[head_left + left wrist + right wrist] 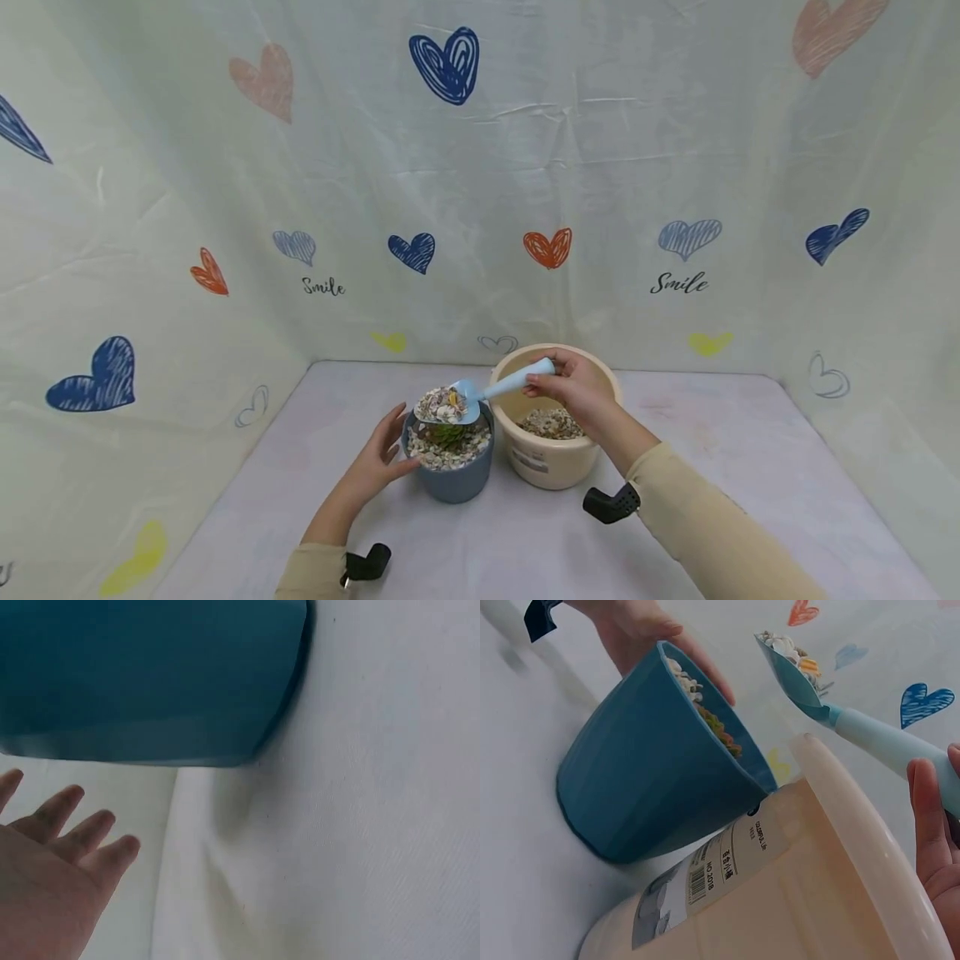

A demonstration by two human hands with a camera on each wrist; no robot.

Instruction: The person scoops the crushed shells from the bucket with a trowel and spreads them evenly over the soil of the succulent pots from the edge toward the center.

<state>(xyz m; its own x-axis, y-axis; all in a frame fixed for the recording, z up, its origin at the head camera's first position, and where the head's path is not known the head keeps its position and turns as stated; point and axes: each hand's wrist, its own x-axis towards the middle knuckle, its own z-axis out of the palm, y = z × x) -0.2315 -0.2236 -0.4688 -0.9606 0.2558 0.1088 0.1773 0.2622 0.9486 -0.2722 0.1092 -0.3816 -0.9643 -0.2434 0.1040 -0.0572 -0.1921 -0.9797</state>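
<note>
My right hand (573, 387) grips the handle of a light blue scoop (517, 379), thumb and fingers around its end. The scoop's blade, heaped with mixed pebbles (437, 405), is above a blue flower pot (453, 483). Inside that pot a small green succulent (446, 435) sits among pale gravel (427, 450). At the pot's left side is my left hand (375, 458), fingers spread and thumb reaching toward the front rim. The left wrist view shows its fingers (90, 832) extended beside the pot wall.
Right of the flower pot stands a cream bucket (555, 467), close against it, with gravel (551, 423) in its bottom and a label (712, 870) on its side. Both stand on a white-covered table (675, 500). A curtain printed with hearts (495, 167) hangs behind.
</note>
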